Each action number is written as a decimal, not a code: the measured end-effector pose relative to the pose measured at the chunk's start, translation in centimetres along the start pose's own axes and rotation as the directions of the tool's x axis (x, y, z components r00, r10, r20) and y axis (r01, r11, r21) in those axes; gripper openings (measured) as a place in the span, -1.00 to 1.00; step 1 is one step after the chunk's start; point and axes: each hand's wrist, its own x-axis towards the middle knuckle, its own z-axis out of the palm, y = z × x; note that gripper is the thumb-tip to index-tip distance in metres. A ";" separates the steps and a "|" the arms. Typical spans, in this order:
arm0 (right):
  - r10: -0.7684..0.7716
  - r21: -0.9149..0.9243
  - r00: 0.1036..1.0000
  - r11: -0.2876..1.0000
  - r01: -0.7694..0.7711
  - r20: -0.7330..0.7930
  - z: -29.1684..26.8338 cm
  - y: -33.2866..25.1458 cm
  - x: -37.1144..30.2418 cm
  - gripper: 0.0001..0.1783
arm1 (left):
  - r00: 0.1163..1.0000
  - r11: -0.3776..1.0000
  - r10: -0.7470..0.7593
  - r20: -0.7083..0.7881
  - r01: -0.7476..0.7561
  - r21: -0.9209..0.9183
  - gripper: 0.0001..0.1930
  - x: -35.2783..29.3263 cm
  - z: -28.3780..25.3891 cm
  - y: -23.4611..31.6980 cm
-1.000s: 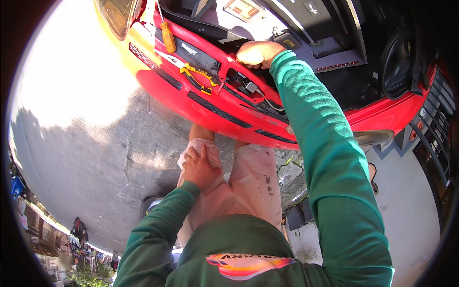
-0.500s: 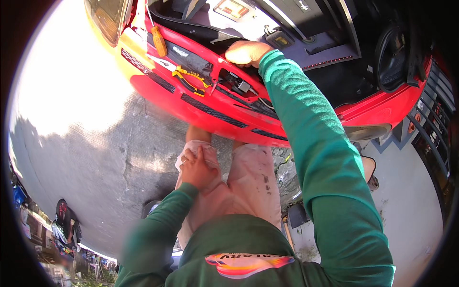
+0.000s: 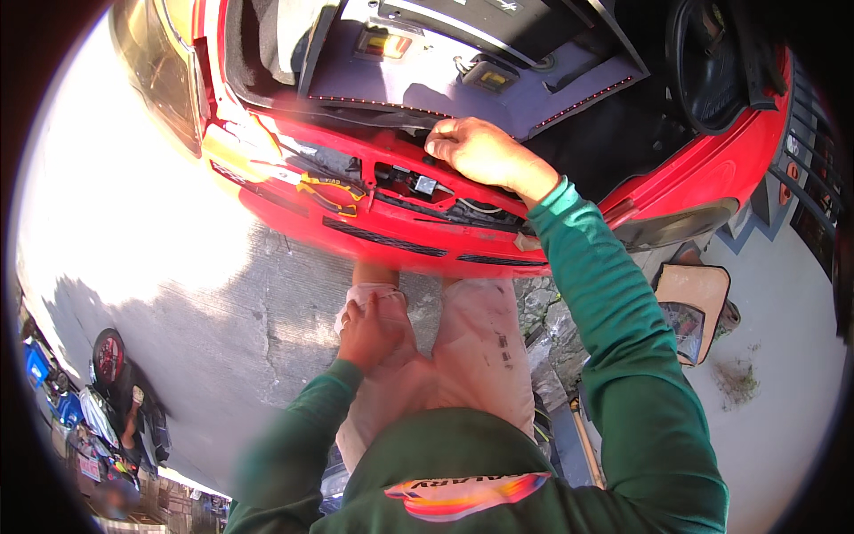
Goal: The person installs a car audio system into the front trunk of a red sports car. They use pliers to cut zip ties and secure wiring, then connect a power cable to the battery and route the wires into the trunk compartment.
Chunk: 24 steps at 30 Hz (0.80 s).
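Note:
My right hand is over the rim of the red car's open compartment, palm down. Its fingers are curled together at a dark rubber edge strip; whatever sits between the fingertips is hidden. Just below it, an opening in the red panel shows a latch with a small silvery block. Pliers with yellow and black handles lie on the panel to the left. My left hand rests on my left knee, fingers spread over the light trousers.
Inside the compartment are a dark panelled box, two lamp-like fittings and a round black ring at right. A tan-edged item and a wooden handle lie on the ground at right. A motorcycle stands far left.
My right hand has shifted right and nearer me along the compartment rim, and more of its fingers show. The view has moved, so the car sits farther left. My left hand stays on the knee.

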 end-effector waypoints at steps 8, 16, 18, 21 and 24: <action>0.082 0.221 0.983 0.974 -0.044 -0.163 2.9 8.6 -6.5 -0.58 | 0.733 0.811 0.500 -0.461 -0.583 -0.048 -0.46 0.5 -14.4 5.5; 0.110 0.479 0.942 0.876 0.059 -0.317 4.9 11.9 -2.1 -0.57 | 0.389 0.579 0.816 -0.428 -0.563 0.590 -0.37 13.9 -29.6 15.1; 0.087 0.464 0.954 0.884 0.058 -0.285 4.1 12.6 -0.8 -0.59 | 0.488 0.610 0.783 -0.386 -0.480 0.630 -0.37 16.8 -29.8 15.3; 0.137 0.443 0.977 0.895 -0.052 -0.163 1.8 11.4 -1.2 -0.68 | 0.698 0.697 0.635 -0.331 -0.333 0.635 -0.52 19.3 -29.1 15.6; 0.151 0.210 0.975 0.971 -0.115 -0.165 1.0 9.0 -1.7 -0.75 | 0.701 0.739 0.605 -0.378 -0.317 0.594 -0.58 19.8 -29.3 15.2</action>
